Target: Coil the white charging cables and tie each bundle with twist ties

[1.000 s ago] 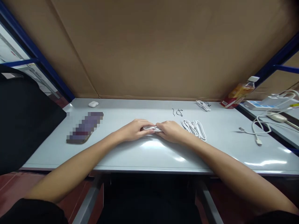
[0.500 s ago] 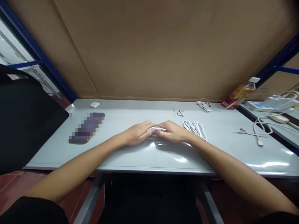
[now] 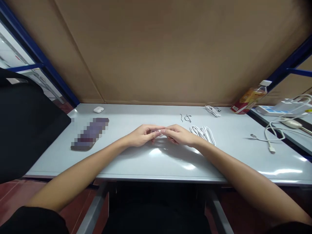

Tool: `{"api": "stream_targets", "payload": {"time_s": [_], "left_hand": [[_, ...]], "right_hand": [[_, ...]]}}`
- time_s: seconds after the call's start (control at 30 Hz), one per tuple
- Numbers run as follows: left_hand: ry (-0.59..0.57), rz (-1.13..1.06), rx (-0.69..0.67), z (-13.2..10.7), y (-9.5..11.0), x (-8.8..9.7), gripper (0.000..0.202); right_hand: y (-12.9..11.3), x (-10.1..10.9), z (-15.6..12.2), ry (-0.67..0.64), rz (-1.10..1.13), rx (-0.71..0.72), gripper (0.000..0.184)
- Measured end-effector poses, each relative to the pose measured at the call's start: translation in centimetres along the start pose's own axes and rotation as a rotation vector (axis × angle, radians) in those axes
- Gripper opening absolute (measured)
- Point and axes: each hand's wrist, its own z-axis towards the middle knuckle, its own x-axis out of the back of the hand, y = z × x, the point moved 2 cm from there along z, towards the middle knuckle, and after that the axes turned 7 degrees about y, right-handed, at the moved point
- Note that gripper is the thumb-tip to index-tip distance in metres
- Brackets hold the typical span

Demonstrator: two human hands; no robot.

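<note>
A white cable [image 3: 159,133] is bunched between my two hands, over the middle of the table, and mostly covered by fingers. My left hand [image 3: 142,135] closes on its left side, with the thumb pointing right. From the other side, my right hand [image 3: 179,134] pinches it, and the fingertips of both hands meet. Just right of my right hand lies a coiled white cable [image 3: 202,134]. A smaller white cable bundle [image 3: 212,110] rests near the back panel. Thin black twist ties [image 3: 187,118] lie beyond my right hand.
A white earbud case [image 3: 98,110] and a blurred-out flat object [image 3: 90,134] are at left. On the right, a loose white cable [image 3: 270,139] trails from a side surface. A drink bottle [image 3: 250,99] leans by the cardboard panel [image 3: 151,55]. A black bag-like object [image 3: 29,130] overhangs the left edge.
My fingers have shifted around the white cable. My left thumb now reaches further right, and less of the cable shows. The other objects stay in place.
</note>
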Motion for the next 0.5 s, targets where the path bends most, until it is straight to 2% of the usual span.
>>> {"api": "stream_targets", "payload": {"time_s": [0.1, 0.3, 0.5], "left_hand": [[0.011, -0.038, 0.022, 0.0, -0.1, 0.1, 0.044], [0.028, 0.027, 0.039, -0.2, -0.7, 0.1, 0.049], [0.053, -0.067, 0.079, -0.2, -1.3, -0.3, 0.052]], "right_hand": [[0.0, 0.0, 0.0, -0.004, -0.005, -0.021, 0.052], [0.7, 0.0, 0.2, 0.045, -0.02, -0.008, 0.053], [0.9, -0.1, 0.3, 0.069, -0.043, 0.005, 0.046]]}}
